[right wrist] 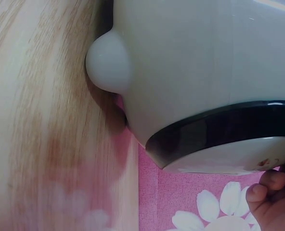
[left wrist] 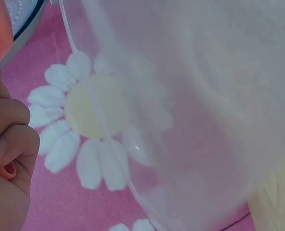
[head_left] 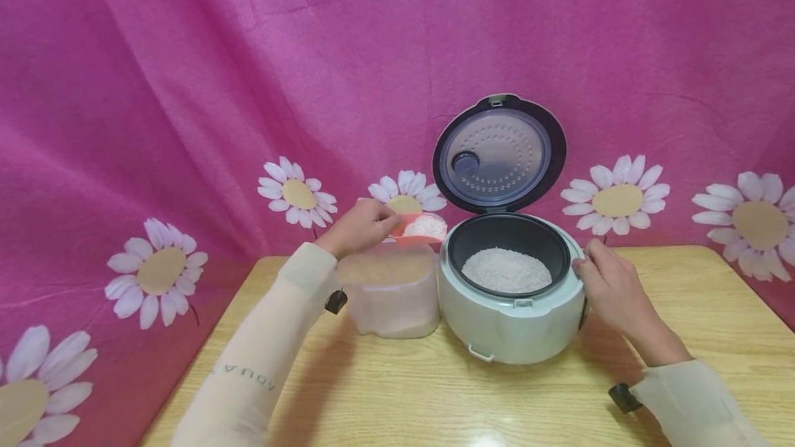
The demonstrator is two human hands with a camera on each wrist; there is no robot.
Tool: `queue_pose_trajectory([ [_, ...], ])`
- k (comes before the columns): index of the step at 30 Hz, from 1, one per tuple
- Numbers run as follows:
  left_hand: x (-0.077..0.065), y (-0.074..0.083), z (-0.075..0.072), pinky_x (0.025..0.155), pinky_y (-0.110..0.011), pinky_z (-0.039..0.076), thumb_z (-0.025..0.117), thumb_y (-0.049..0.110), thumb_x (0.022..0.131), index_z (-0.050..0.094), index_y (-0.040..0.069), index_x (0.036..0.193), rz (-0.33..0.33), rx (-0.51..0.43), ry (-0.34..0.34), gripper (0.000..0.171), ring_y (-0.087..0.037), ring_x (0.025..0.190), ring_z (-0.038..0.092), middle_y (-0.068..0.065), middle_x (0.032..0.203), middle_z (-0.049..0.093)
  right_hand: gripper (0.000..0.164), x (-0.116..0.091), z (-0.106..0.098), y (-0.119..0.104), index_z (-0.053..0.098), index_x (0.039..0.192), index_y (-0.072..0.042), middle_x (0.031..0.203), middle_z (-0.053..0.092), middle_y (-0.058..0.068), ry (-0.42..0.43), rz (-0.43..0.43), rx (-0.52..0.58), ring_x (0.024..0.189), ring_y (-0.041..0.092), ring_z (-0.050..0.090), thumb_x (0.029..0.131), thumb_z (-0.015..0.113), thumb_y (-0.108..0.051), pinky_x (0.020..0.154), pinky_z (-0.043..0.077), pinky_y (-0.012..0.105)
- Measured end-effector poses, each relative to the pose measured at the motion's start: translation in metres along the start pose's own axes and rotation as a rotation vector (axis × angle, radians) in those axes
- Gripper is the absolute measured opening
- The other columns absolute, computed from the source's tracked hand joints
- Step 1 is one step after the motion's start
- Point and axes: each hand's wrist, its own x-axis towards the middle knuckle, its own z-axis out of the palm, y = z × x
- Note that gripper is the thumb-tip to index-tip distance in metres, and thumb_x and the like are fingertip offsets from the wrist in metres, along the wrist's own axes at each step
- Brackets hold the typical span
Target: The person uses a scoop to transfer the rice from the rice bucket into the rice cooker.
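Observation:
My left hand point(head_left: 366, 225) grips an orange scoop point(head_left: 397, 232) by its handle; in the left wrist view, the fingers point(left wrist: 10, 120) curl round it. White rice point(head_left: 426, 226) fills the scoop, which is held level over the back of a translucent plastic bin point(head_left: 397, 302), close to the cooker's left rim. The pale green rice cooker point(head_left: 509, 336) stands with its lid point(head_left: 499, 150) raised. More rice point(head_left: 506, 270) lies in its dark inner pot point(head_left: 456, 243). My right hand point(head_left: 615, 285) holds the cooker's right edge, thumb at the rim; its other fingers are partly hidden.
Bin and cooker stand side by side on a light wooden table point(head_left: 385, 399). Behind the table hangs a pink cloth point(head_left: 348, 54) with large white flowers. The raised lid leans back near that cloth. A small latch point(head_left: 524, 303) sits at the cooker's front rim.

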Motion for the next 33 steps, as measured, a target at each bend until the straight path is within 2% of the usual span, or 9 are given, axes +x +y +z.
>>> queue_pose_trajectory([
  [6,0.009,0.013,0.005,0.055,-0.025,0.032,0.053,0.024,0.099,0.067,0.008,0.069,-0.010,-0.013,-0.014,0.037,-0.012,0.056,0.036,0.004,0.061,0.043,0.018,0.000,-0.001,-0.001,0.048,0.089,-0.009,0.076,0.044,0.005,0.003,-0.007,0.006,0.070,0.013,0.040,0.103,0.045,-0.019,0.058,0.034,0.027],
  [10,0.016,0.018,0.009,0.057,-0.024,0.035,0.054,0.026,0.100,0.073,0.007,0.075,0.008,0.012,-0.013,0.036,-0.013,0.059,0.040,0.003,0.063,0.049,0.018,0.001,0.000,0.000,0.048,0.087,-0.010,0.074,0.044,0.005,0.017,-0.019,0.007,0.069,0.013,0.040,0.103,0.046,-0.018,0.058,0.033,0.027],
  [14,0.022,0.022,0.013,0.058,-0.023,0.035,0.053,0.025,0.100,0.070,0.004,0.071,0.027,0.031,-0.026,0.040,-0.013,0.062,0.041,0.003,0.064,0.048,0.018,0.000,0.001,0.001,0.048,0.087,-0.010,0.074,0.044,0.005,0.016,-0.018,0.008,0.069,0.013,0.040,0.103,0.046,-0.018,0.058,0.034,0.027],
  [19,0.029,0.026,0.018,0.059,-0.023,0.036,0.052,0.025,0.100,0.065,0.011,0.066,0.048,0.065,-0.018,0.039,-0.013,0.061,0.043,0.003,0.064,0.049,0.017,0.000,-0.001,0.000,0.048,0.090,-0.009,0.076,0.045,0.005,-0.002,-0.002,0.009,0.071,0.014,0.041,0.104,0.045,-0.019,0.058,0.035,0.027],
  [23,0.033,0.031,0.022,0.053,-0.023,0.033,0.052,0.028,0.100,0.063,0.012,0.062,0.029,0.077,-0.024,0.042,-0.012,0.055,0.039,0.004,0.058,0.045,0.017,0.000,-0.001,0.001,0.048,0.091,-0.009,0.077,0.045,0.006,-0.008,0.006,0.009,0.072,0.015,0.041,0.104,0.045,-0.019,0.058,0.035,0.027],
  [29,0.038,0.041,0.027,0.054,-0.024,0.033,0.051,0.029,0.101,0.062,0.013,0.061,0.023,0.114,-0.038,0.044,-0.011,0.054,0.037,0.005,0.056,0.040,0.016,0.000,0.000,0.001,0.049,0.092,-0.009,0.077,0.046,0.006,-0.012,0.007,0.012,0.072,0.015,0.042,0.104,0.045,-0.019,0.059,0.036,0.026],
  [33,0.042,0.045,0.031,0.054,-0.025,0.033,0.051,0.031,0.101,0.059,0.015,0.060,0.017,0.162,-0.018,0.045,-0.012,0.054,0.038,0.005,0.055,0.040,0.017,0.000,0.000,0.000,0.048,0.089,-0.009,0.076,0.044,0.005,0.007,-0.006,0.010,0.071,0.015,0.040,0.103,0.046,-0.018,0.059,0.034,0.027],
])
